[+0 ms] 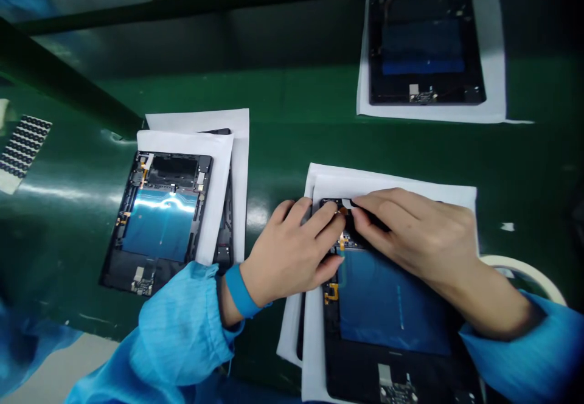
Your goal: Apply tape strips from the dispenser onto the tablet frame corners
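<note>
Far left: dotted sticker sheet (24,146) on the green belt (292,142). Next, an open tablet chassis (157,221) on white paper, stacked over another. Centre: left hand (292,252), blue wristband (240,291), fingers flat on the near tablet (387,306), not closed around anything. Right hand (415,233) meets it at the tablet's top edge, fingertips pinching a small dark part (365,209); can't tell what it is. Upper right: a third tablet (426,45) on paper, well apart.
</note>
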`<action>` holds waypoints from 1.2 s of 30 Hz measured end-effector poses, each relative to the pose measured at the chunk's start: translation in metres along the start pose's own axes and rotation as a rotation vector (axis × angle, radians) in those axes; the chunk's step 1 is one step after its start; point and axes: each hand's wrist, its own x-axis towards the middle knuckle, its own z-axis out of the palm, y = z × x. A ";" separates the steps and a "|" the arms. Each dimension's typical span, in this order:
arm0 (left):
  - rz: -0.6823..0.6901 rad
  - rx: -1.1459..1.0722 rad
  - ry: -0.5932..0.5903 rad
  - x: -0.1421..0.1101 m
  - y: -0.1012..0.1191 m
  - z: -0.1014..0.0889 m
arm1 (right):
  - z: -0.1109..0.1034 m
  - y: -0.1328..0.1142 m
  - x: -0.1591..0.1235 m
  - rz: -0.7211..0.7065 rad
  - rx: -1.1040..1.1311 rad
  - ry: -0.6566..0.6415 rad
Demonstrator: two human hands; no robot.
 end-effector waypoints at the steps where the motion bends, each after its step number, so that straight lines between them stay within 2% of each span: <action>1: -0.001 0.002 0.002 0.000 0.000 0.000 | 0.000 0.000 0.000 -0.009 -0.013 -0.004; 15: -0.002 -0.009 0.018 0.000 0.000 0.001 | -0.001 0.000 0.003 -0.035 0.025 0.002; 21: 0.000 -0.025 0.036 0.000 0.000 0.000 | 0.000 0.004 0.001 -0.059 0.092 -0.065; 27: -0.015 -0.044 0.048 0.000 0.000 0.001 | -0.002 0.004 0.001 -0.120 0.045 -0.115; 31: -0.010 -0.073 0.083 0.001 -0.002 0.002 | -0.005 -0.004 0.008 -0.144 -0.011 -0.212; 36: -0.010 -0.024 0.089 0.003 -0.008 0.001 | -0.019 -0.018 0.011 -0.103 0.016 -0.306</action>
